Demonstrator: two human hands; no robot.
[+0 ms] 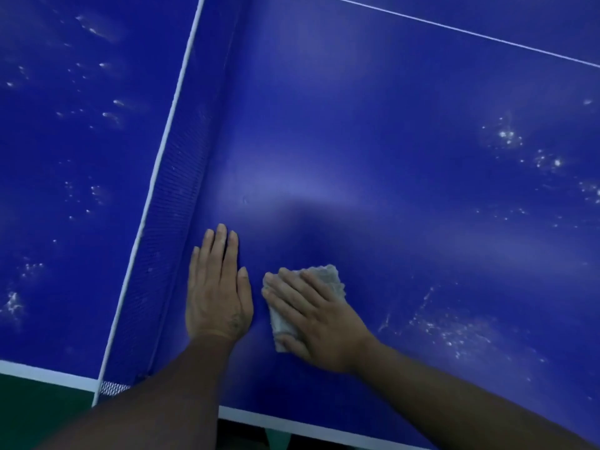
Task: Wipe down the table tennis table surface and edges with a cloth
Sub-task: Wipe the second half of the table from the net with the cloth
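Observation:
The blue table tennis table (373, 141) fills the head view. My right hand (308, 313) lies flat with straight fingers on a crumpled grey-white cloth (328, 277), pressing it onto the surface near the front edge. My left hand (217, 287) rests palm down on the bare surface just left of the cloth, fingers straight and together, beside the foot of the net. White dusty smears (454, 332) mark the surface to the right of the cloth.
The net (168, 222) with its white top band runs from the front edge up to the back left. Beyond it the other table half (65, 125) shows several white specks. A white edge line (292, 427) borders the front; green floor (32, 407) lies below left.

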